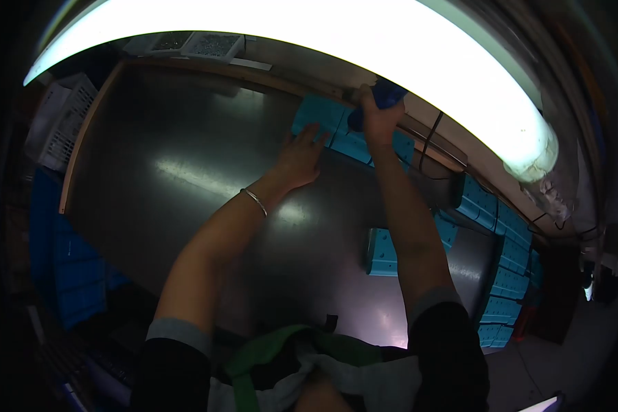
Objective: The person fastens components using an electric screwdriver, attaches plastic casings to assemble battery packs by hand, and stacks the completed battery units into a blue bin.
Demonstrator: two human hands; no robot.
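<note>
A broad sheet of smooth grey metal (185,130) spreads below me, its dull sheen streaked with reflections, its border edged in wood (87,141). Near the far side lies the long turquoise strip (347,141), flat-faced, round-cornered, crossed by dark lines; one piece or several, I cannot tell. My left hand (301,159) touches it, fingers slightly apart; my right hand (382,125) clamps a dark blue object (389,95) above it, partly hidden

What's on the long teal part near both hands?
The left hand lies over the teal part; the right hand holds a blue object over it. The surface beneath is hidden.
</note>
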